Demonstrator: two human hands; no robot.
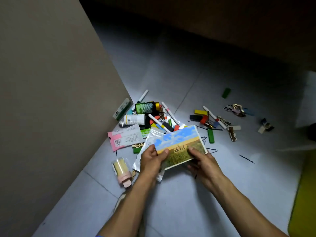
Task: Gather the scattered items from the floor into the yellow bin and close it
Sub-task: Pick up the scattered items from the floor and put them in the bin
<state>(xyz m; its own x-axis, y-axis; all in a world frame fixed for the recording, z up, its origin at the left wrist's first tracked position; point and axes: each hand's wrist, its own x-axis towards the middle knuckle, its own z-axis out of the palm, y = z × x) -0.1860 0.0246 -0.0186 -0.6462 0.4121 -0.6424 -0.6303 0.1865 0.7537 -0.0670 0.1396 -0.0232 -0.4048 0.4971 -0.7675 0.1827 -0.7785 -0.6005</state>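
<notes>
Currently we're pinching the postcard [181,147] by its near corners, left hand [152,159] and right hand [201,161], thumbs on top, keeping it flat above the pile. Yellow bin [304,199] is sitting at our right edge, likely the drop target.

The yellow bin [304,199] is cut off by the right edge of the view, so only one dim side shows and its lid cannot be made out. The silver pouch [147,151] lies mostly hidden under the landscape card [181,144] and the left hand [151,159]. The print on the pink packet [124,139] and the white bottle [135,119] is too small to read.
</notes>
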